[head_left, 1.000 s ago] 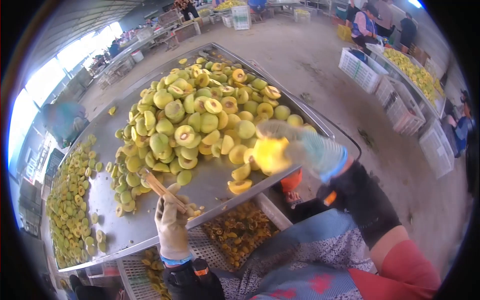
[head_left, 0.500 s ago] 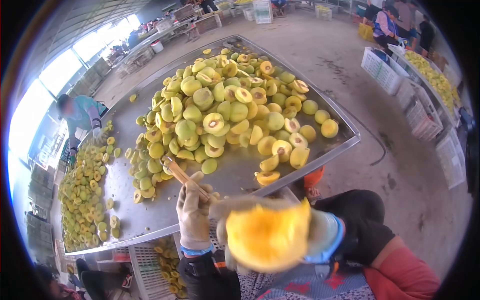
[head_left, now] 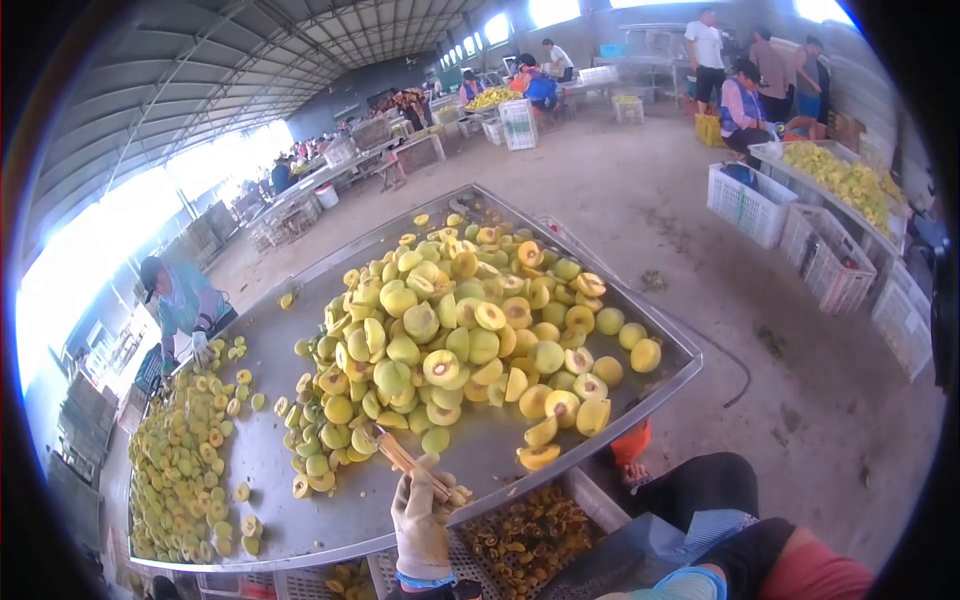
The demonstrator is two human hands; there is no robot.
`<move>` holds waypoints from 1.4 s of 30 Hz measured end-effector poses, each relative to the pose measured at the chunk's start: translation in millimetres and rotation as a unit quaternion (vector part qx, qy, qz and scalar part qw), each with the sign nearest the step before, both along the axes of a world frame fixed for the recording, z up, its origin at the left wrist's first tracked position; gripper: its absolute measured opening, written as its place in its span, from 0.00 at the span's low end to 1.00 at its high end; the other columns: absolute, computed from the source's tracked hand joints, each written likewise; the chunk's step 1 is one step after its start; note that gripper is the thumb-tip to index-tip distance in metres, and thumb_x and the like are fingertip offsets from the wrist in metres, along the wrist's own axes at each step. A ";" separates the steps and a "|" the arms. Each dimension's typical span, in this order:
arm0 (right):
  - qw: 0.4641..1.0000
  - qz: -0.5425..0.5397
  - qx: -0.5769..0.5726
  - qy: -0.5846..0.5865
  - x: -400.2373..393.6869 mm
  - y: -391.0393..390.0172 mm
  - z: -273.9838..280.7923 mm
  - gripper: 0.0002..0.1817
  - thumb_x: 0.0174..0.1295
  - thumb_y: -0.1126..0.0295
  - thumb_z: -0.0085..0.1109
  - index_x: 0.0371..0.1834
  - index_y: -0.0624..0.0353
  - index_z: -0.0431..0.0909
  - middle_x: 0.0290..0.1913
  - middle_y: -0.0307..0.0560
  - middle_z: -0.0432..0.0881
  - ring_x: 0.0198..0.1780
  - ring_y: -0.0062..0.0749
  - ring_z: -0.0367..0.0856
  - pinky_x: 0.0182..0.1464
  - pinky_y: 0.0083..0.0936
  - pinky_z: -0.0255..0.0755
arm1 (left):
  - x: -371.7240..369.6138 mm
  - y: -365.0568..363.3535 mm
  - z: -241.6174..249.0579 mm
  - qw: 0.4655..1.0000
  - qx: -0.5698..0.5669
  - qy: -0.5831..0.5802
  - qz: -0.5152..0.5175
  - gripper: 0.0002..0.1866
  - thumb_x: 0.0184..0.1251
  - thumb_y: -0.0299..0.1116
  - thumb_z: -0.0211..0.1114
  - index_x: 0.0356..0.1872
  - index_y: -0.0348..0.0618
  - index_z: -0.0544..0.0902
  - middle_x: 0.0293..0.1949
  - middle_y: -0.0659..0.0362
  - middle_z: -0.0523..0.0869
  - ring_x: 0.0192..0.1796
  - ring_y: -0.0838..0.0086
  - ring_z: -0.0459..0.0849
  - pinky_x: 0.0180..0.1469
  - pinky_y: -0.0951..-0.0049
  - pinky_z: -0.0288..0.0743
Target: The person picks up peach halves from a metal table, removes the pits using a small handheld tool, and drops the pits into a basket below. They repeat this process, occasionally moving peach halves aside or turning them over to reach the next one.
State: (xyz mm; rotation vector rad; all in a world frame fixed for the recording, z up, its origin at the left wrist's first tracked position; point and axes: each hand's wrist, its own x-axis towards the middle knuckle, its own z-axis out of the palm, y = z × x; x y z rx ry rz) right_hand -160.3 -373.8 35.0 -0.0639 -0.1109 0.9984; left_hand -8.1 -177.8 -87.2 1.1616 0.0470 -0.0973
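Wooden-handled tool (head_left: 405, 462) pinched in left hand (head_left: 421, 525) fingers at counter (head_left: 300, 520) edge near halved fruit (head_left: 450, 340), prob light, stiff, grip mid-handle; right hand's fingers out of shot

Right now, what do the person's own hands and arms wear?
The left hand wears a pale beige work glove with a blue cuff band, above a dark sleeve. Of the right arm, only a light blue cuff, a black sleeve cover and a red sleeve show; the hand itself is out of view.
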 end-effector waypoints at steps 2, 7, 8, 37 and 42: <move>1.000 -0.010 -0.017 -0.017 -3.1 1.8 -3.0 0.40 0.62 0.67 0.70 0.75 0.61 0.61 0.63 0.52 0.78 0.64 0.39 0.78 0.66 0.36 0.70 | -0.6 -1.6 -5.1 1.000 -0.013 -0.007 -0.015 0.23 0.77 0.42 0.61 0.59 0.31 0.76 0.34 0.55 0.84 0.31 0.71 0.83 0.43 0.67 0.82; 0.992 -0.036 -0.080 -0.096 -10.7 3.3 -10.1 0.41 0.60 0.65 0.71 0.75 0.59 0.62 0.63 0.52 0.78 0.63 0.41 0.78 0.65 0.38 0.70 | -3.7 -7.7 2.9 1.000 0.008 0.015 -0.006 0.20 0.75 0.36 0.61 0.58 0.30 0.76 0.33 0.54 0.84 0.31 0.71 0.82 0.42 0.67 0.81; 0.986 -0.047 -0.104 -0.122 -11.8 3.2 -14.2 0.41 0.60 0.64 0.71 0.75 0.59 0.62 0.63 0.52 0.78 0.63 0.41 0.78 0.65 0.39 0.70 | -3.3 -8.2 2.7 1.000 0.000 0.004 -0.008 0.20 0.75 0.36 0.61 0.58 0.29 0.76 0.33 0.54 0.84 0.31 0.71 0.82 0.42 0.68 0.81; 0.513 -0.295 -0.510 -0.624 27.2 -1.5 -50.9 0.48 0.53 0.51 0.77 0.75 0.51 0.63 0.67 0.53 0.76 0.64 0.51 0.77 0.64 0.50 0.68 | -27.7 14.1 32.4 0.996 0.024 -0.086 -0.007 0.21 0.66 0.25 0.68 0.60 0.35 0.79 0.39 0.58 0.80 0.44 0.71 0.80 0.50 0.69 0.81; 0.599 -0.219 -0.528 -0.561 58.0 7.8 -128.8 0.49 0.63 0.46 0.67 0.79 0.58 0.54 0.75 0.54 0.65 0.74 0.47 0.67 0.75 0.43 0.60 | 23.7 26.7 -34.1 0.995 -0.071 -0.021 0.074 0.22 0.74 0.42 0.65 0.60 0.40 0.77 0.32 0.59 0.81 0.32 0.73 0.81 0.36 0.70 0.83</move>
